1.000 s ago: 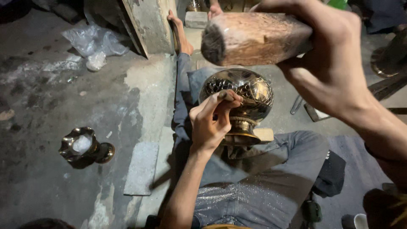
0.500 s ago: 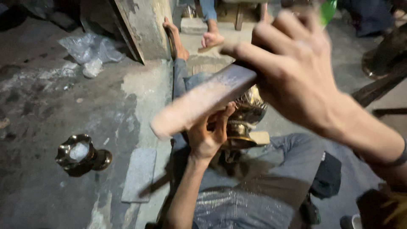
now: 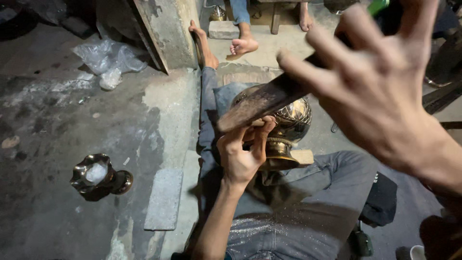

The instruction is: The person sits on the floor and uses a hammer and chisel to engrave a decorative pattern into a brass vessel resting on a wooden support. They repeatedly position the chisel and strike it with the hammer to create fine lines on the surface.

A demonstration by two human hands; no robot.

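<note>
Right hand: your right hand (image 3: 385, 91) is closest to the camera, raised at upper right with the fingers spread wide and blurred; the long brown wooden mallet (image 3: 269, 101) runs from under it down to the left — the grip itself is hidden behind the fingers, so you cannot tell how firmly it is held.

Mallet head: the worn lower end of the mallet lies over the top of the round, patterned golden brass vase (image 3: 288, 126), touching it or just above it; which, you cannot tell.

Left hand: your left hand (image 3: 242, 151) is curled against the near side of the brass vase, thumb and fingers pressed on its belly, steadying it.

Vase position: it rests on its side across your lap, on your grey trousers (image 3: 308, 202), its flared foot beside a small pale wooden block (image 3: 303, 156).

Trousers: dusted with fine glittering filings near your waist.

Floor, left: a dark tarnished metal vase with a scalloped rim (image 3: 98, 175) lies on the stained concrete floor (image 3: 57, 120), well apart from your hands — beside it a flat grey stone slab (image 3: 164, 198).

Further left: a crumpled clear plastic bag (image 3: 109, 58) near a leaning concrete slab (image 3: 168, 31).

Farthest: another person's bare feet (image 3: 243, 45) at the top.
</note>
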